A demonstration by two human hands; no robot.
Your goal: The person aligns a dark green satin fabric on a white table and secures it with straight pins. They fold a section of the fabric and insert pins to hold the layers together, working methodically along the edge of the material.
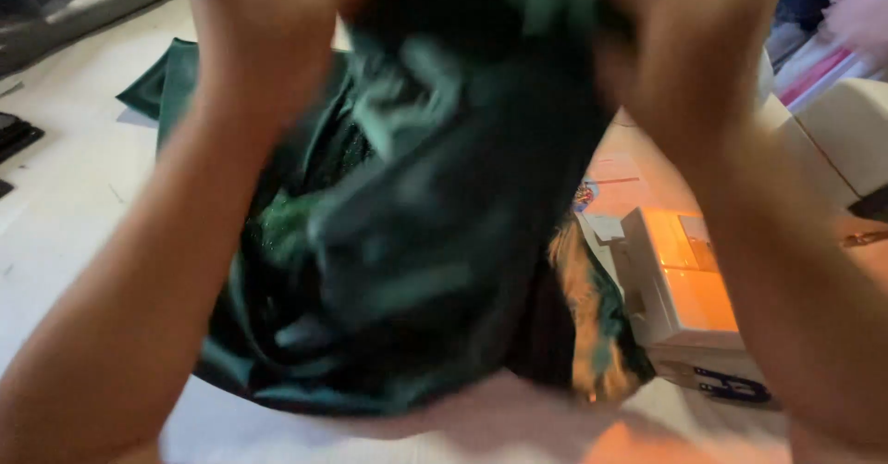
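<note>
Left hand (pixel 259 29), right hand (pixel 684 48) raised near camera, both clamped on green fabric (pixel 435 233); rest hangs free over white bench (pixel 65 186). Sewing machine (pixel 684 288) right.

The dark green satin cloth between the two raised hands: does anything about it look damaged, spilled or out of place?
Nothing looks damaged or spilled. The dark green satin cloth is bunched and hangs in folds from the left hand and the right hand; one corner trails flat on the pale table. The picture is blurred, so small tears would not show.
</note>
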